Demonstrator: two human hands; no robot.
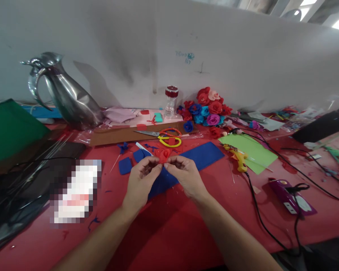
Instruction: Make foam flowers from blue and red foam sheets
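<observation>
A small red paper flower [164, 155] is pinched between the fingertips of my left hand [144, 178] and my right hand [186, 175], above the middle of the table. Under my hands lies a long blue paper strip [205, 155]. Small blue paper pieces [125, 166] and a white pen [143, 148] are just left of the flower. Beyond it rest scissors [170, 141] with yellow and orange handles, on the edge of a brown strip [113, 136]. My fingers hide part of the flower.
On the red table [169, 233] are a bunch of paper flowers [210, 107], a glass jar [171, 103], a metal jug [70, 96], a yellow glue gun [237, 157], green paper [251, 150], and a purple power strip [290, 199] with black cables.
</observation>
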